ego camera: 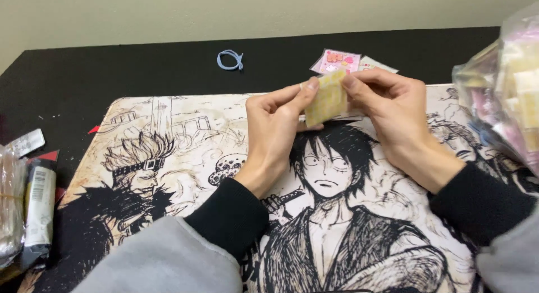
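One head camera looks down, close, over the illustrated desk mat [185, 158].

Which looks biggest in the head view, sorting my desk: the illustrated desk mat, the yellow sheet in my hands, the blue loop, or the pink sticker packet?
1. illustrated desk mat
2. yellow sheet
3. pink sticker packet, partly hidden and farther off, so unsure against the sheet
4. blue loop

Lower corners of the yellow packet [326, 98] hidden behind the left hand [275, 130] and right hand [393, 116]; contents too small to tell. Right of the packet, clear bag [505, 91] cut off by the edge. Far left of the packet, wrapped items [25, 209] cut off, blurred.
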